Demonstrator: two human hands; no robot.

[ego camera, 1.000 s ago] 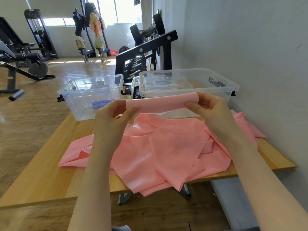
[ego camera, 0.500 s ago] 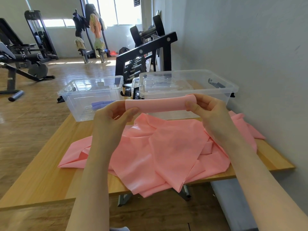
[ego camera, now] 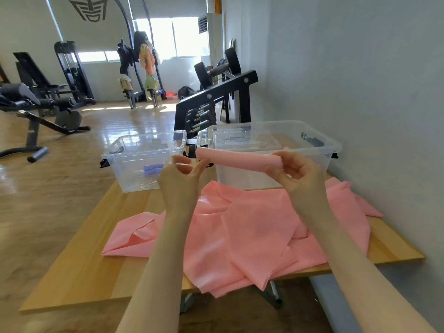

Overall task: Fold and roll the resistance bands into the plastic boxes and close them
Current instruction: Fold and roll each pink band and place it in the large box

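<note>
One rolled pink band [ego camera: 236, 158] — right hand [ego camera: 298, 173] grasping it, left hand [ego camera: 179, 179] released.

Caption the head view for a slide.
Right hand holds a rolled pink resistance band before two clear plastic boxes; left hand has let go.
</note>
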